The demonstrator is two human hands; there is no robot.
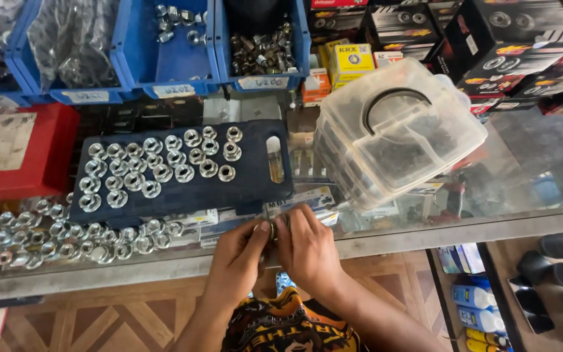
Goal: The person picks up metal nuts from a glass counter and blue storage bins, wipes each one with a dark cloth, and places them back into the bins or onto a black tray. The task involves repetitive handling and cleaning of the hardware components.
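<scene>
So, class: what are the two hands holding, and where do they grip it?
Left hand and right hand pinch a small metal piece between their fingertips; which part cannot be told.

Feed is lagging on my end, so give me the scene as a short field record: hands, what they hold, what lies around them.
left hand: at the counter's front edge, fingers pinched on a small metal part
right hand: meets the left, gripping the same small metal part; kind too small to tell
dark blue tray: just beyond the hands, carries rows of shiny flanged nuts
loose nuts: heaped on the glass counter, left of the hands
clear plastic box: right of the tray, tilted, lid shut
blue bins: at the back
</scene>
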